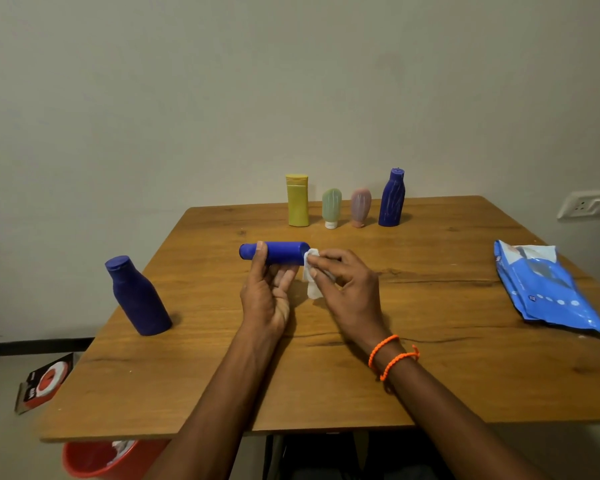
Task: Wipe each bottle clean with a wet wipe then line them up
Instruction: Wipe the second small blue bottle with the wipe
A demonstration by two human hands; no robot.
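Note:
My left hand grips a blue bottle held sideways above the table, cap pointing left. My right hand pinches a white wet wipe against the bottle's base end. Along the far edge stand a yellow bottle, a small green bottle and a small pink bottle, both upside down on their caps, and a dark blue bottle. Another dark blue bottle stands alone at the left.
A blue wet-wipe pack lies at the right of the wooden table. A red bucket with used wipes sits below the front left corner. A red and black packet lies on the floor at left.

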